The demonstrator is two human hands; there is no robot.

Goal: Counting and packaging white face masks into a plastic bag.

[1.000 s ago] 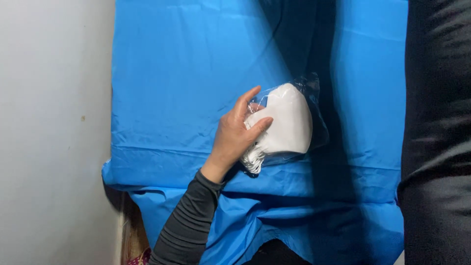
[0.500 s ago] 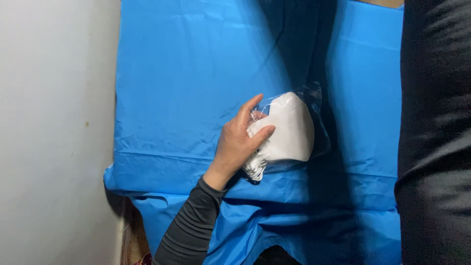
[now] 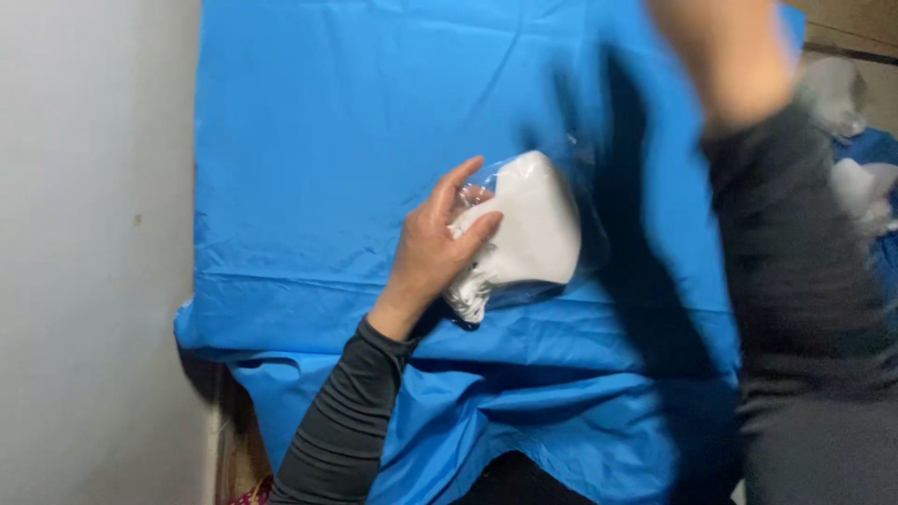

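Blue, thin sheeting [image 3: 327, 168] covered the desk, wrinkled and hanging over its near edge. We saw a white, folded cloth piece inside a clear plastic bag [image 3: 528, 234] lying on that sheeting, a little right of the middle. Our left hand [image 3: 435, 248] rested against the bag's left side, the grip closed lightly on it with the thumb pressed on the white cloth and the fingers spread over the plastic. Our right hand [image 3: 730, 56] was raised at the far right, blurred, so we could not tell how its grip stood. More white pieces [image 3: 856, 182] lay at the far right edge, blurred. A pale wall [image 3: 94, 234] ran along the left.
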